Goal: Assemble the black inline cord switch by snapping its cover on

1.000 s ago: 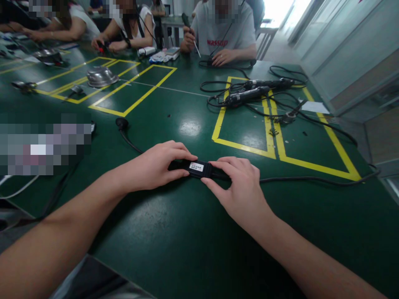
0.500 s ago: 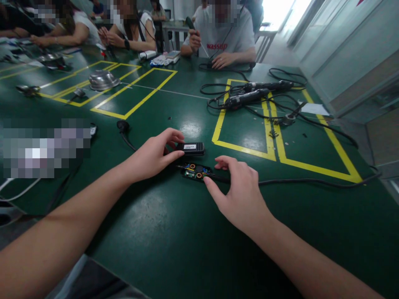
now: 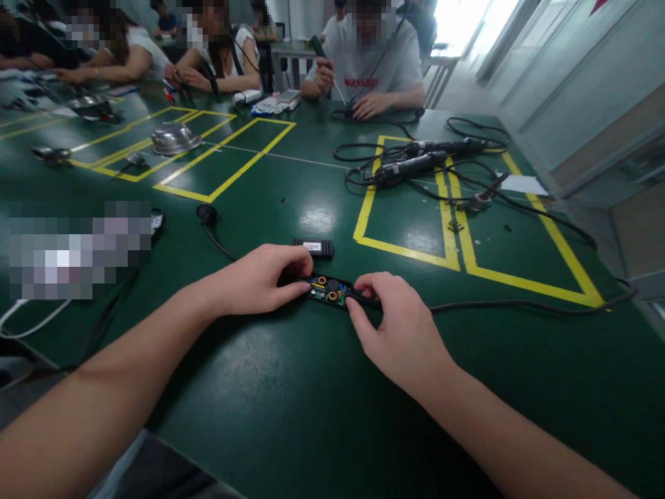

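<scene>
An opened black casing with a circuit board (image 3: 328, 287) lies on the green table, showing copper coils and coloured wires. My left hand (image 3: 267, 277) grips its left end between thumb and fingers. At its right end, my right hand (image 3: 397, 315) pinches the casing where the black cable (image 3: 499, 302) comes out. Just behind my left fingers rests a black ribbed cover (image 3: 321, 248) with a white label, apart from the board. A black power plug (image 3: 206, 213) on a cord lies farther left.
Two black electric screwdrivers (image 3: 413, 166) with looped cords lie at the back right. Near them are small screws (image 3: 456, 226) and yellow tape frames (image 3: 408, 253). A metal bowl (image 3: 175, 138) stands back left. Across the table a person (image 3: 371, 69) holds a tool.
My left hand has let go of the ribbed cover, leaving it on the table, and moved down to the board casing's left end. My right fingers have closed on its right end.
</scene>
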`<state>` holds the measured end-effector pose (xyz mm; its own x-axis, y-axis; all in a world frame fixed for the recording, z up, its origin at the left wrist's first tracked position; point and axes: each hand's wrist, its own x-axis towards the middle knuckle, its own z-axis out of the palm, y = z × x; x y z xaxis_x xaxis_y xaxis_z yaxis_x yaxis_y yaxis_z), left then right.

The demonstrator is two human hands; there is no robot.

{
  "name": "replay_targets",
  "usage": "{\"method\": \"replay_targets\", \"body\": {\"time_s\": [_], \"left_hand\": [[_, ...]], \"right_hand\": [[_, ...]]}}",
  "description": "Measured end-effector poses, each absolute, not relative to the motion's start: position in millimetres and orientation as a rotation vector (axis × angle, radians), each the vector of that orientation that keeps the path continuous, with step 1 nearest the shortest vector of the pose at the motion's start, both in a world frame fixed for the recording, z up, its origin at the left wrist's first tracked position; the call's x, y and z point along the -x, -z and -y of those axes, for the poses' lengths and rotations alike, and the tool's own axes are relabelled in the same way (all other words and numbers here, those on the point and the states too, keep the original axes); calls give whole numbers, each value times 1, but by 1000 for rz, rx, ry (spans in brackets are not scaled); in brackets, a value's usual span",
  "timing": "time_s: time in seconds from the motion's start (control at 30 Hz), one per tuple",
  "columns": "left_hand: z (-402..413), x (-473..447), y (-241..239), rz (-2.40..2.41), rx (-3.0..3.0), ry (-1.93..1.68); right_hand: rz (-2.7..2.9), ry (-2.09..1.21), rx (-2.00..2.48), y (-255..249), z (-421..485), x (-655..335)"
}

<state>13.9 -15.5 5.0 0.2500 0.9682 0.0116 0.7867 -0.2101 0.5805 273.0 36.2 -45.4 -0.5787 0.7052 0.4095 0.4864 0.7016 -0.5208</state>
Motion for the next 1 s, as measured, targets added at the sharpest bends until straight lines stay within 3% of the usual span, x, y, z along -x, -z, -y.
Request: {"method": "replay_targets", "body": {"time_s": [1.0], "left_hand": [[21, -16, -8, -1598, -2051, -630]], "right_hand": [[2290, -448, 914, 43, -31, -274]]}}
